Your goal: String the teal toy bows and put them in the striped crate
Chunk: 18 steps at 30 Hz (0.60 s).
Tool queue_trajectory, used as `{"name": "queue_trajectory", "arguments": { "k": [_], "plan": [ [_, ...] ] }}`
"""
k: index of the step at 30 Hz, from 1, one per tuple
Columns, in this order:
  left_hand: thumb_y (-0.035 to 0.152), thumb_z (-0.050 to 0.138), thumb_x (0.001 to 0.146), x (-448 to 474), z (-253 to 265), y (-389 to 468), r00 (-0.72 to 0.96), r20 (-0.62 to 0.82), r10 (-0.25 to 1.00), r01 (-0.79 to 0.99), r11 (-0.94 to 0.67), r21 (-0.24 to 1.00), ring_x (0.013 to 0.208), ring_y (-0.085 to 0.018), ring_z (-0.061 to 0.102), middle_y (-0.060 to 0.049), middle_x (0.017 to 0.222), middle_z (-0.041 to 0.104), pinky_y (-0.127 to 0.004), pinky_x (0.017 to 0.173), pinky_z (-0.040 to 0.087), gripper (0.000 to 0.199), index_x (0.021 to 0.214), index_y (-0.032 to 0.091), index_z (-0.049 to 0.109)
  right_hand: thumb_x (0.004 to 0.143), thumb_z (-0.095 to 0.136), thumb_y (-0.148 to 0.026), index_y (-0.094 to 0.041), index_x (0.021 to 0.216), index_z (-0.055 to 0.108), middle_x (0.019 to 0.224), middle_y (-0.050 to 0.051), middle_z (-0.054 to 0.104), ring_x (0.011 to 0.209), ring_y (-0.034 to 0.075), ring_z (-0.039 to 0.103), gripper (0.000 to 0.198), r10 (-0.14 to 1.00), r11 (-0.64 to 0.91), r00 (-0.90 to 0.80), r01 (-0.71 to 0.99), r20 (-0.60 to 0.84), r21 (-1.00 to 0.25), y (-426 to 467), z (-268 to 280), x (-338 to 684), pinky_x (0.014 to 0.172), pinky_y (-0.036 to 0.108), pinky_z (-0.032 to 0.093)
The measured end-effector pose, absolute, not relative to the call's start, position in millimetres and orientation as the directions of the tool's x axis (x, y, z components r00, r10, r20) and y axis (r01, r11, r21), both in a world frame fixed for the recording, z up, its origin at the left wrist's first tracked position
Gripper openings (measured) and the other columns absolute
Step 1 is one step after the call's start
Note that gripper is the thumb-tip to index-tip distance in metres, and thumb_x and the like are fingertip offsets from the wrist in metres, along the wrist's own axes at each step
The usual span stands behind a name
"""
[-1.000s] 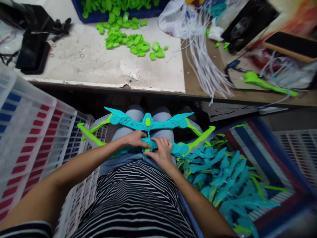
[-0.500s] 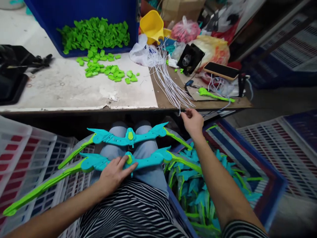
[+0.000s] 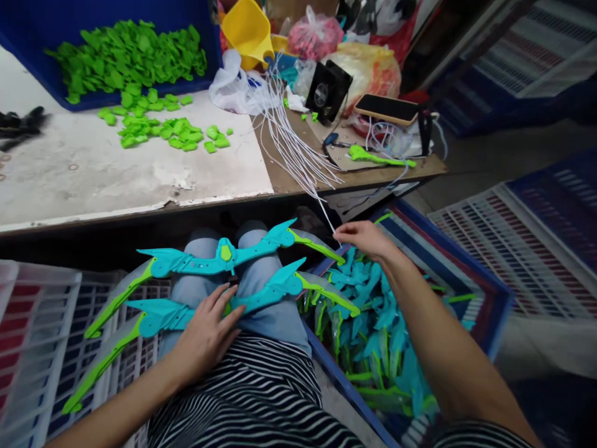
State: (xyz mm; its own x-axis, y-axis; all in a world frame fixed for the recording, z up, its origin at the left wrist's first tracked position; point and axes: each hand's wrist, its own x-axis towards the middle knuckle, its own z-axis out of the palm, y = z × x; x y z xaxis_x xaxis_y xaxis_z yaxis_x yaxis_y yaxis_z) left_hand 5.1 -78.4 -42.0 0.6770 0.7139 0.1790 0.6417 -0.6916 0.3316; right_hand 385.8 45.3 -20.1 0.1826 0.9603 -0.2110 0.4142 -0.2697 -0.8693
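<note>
Two toy bows lie across my lap, turquoise in the middle with lime-green limbs. My left hand (image 3: 212,326) rests on the nearer bow (image 3: 268,295) with fingers apart, covering most of its centre piece. Just beyond it is the farther bow (image 3: 226,252), with a green inset at its middle. Past the table's front edge, my right hand (image 3: 366,239) pinches a white string (image 3: 328,214) between thumb and fingers. This string hangs taut from a bundle of white strings (image 3: 291,143) spread over the table corner.
A blue bin (image 3: 28,68) holds many green pieces; more lie loose before it. A fan (image 3: 329,90), a phone (image 3: 387,109) and a green limb (image 3: 380,157) lie at the table's right. Below my right arm stands a crate (image 3: 501,311) full of bow parts. White baskets flank me.
My right hand has drawn one string off the table edge, towards me. The nearer bow has tilted under my left hand, and its left limb looks more curved. The view has shifted right.
</note>
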Motion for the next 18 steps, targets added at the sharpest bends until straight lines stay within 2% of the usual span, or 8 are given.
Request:
{"name": "queue_trajectory", "arguments": {
  "k": [3,6,9,11,13,15,18],
  "plan": [
    [0.022,0.05,0.088,35,-32,-79,0.712,0.199,0.674,0.527,-0.699,0.484,0.127,-0.03,0.04,-0.016,0.134,0.049,-0.049,0.098,0.045,0.03,0.116,0.017,0.06,0.047,0.081,-0.043,-0.015,0.057,0.069,0.053,0.001,0.062,0.051,0.012,0.05,0.032,0.893,-0.444,0.107,0.372,-0.437,-0.815,-32,-18,398,0.051,0.025,0.038],
    [0.026,0.051,0.088,75,-35,-82,0.789,0.098,0.606,0.396,-0.624,0.674,0.119,-0.026,0.049,-0.013,0.128,0.055,-0.047,0.098,0.046,0.029,0.114,0.018,0.062,0.05,0.079,-0.052,-0.018,0.06,0.067,0.057,0.001,0.062,0.054,0.013,0.052,0.038,0.836,-0.548,0.161,0.3,-0.525,-0.781,-101,-27,399,0.054,0.026,0.04],
    [0.027,0.054,0.086,119,-51,-83,0.841,-0.111,0.529,0.366,-0.405,0.838,0.109,-0.023,0.057,-0.011,0.118,0.063,-0.041,0.097,0.047,0.027,0.108,0.017,0.066,0.052,0.076,-0.06,-0.018,0.064,0.066,0.06,0.002,0.063,0.056,0.014,0.054,0.044,0.829,-0.523,0.374,0.255,-0.416,-0.813,-148,-46,393,0.056,0.028,0.042],
    [0.025,0.056,0.083,148,-66,-82,0.82,-0.298,0.489,0.431,-0.184,0.884,0.101,-0.022,0.061,-0.009,0.108,0.068,-0.036,0.093,0.047,0.025,0.103,0.016,0.069,0.057,0.072,-0.061,-0.018,0.068,0.067,0.062,0.003,0.064,0.056,0.015,0.054,0.045,0.796,-0.487,0.529,0.274,-0.292,-0.829,-167,-61,387,0.056,0.028,0.043],
    [0.021,0.058,0.08,173,-80,-80,0.742,-0.486,0.462,0.511,0.079,0.856,0.089,-0.019,0.063,-0.007,0.095,0.071,-0.031,0.084,0.049,0.023,0.097,0.013,0.07,0.063,0.068,-0.061,-0.018,0.072,0.068,0.063,0.003,0.064,0.054,0.014,0.052,0.044,0.742,-0.468,0.651,0.335,-0.158,-0.818,-178,-75,380,0.054,0.028,0.042],
    [0.016,0.058,0.079,194,-91,-78,0.636,-0.634,0.439,0.54,0.335,0.773,0.075,-0.016,0.062,-0.005,0.081,0.07,-0.026,0.073,0.048,0.02,0.093,0.01,0.071,0.07,0.063,-0.058,-0.018,0.075,0.068,0.065,0.004,0.065,0.053,0.014,0.05,0.041,0.703,-0.456,0.711,0.417,-0.03,-0.786,-183,-86,373,0.053,0.029,0.042],
    [0.012,0.056,0.079,215,-99,-78,0.552,-0.728,0.407,0.509,0.527,0.68,0.061,-0.011,0.056,-0.002,0.067,0.064,-0.021,0.058,0.043,0.018,0.09,0.009,0.07,0.077,0.059,-0.051,-0.019,0.075,0.068,0.07,0.004,0.067,0.057,0.016,0.054,0.033,0.715,-0.399,0.687,0.556,0.132,-0.729,-184,-95,364,0.057,0.03,0.044]
  ]
}}
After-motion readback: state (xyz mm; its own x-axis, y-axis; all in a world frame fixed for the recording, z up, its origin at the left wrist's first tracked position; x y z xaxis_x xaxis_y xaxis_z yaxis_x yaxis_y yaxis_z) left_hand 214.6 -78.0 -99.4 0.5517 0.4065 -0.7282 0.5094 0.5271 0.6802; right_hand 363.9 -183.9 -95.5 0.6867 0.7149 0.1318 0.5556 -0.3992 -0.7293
